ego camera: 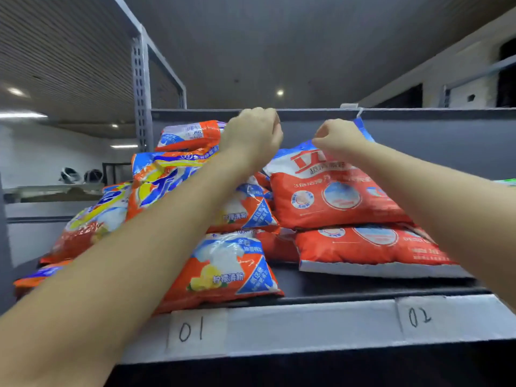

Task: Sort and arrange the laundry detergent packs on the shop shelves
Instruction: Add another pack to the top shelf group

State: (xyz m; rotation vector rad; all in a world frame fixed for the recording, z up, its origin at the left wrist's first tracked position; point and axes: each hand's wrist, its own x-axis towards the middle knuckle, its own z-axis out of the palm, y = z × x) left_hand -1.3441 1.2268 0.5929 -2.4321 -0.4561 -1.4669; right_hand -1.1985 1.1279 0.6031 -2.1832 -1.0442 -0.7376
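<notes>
Partly, hands (pixel 296 135) hide pack (pixel 335 196) top (blurred).

You saw two red packs (pixel 340 202) stacked at right of the frame, at least five orange lemon packs (pixel 226 272) heaped at left, and two paper labels (pixel 195 332) along the bottom.

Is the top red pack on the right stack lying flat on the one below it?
No: the top red pack is tilted, its far end lifted by the right hand above the lower red pack.
</notes>
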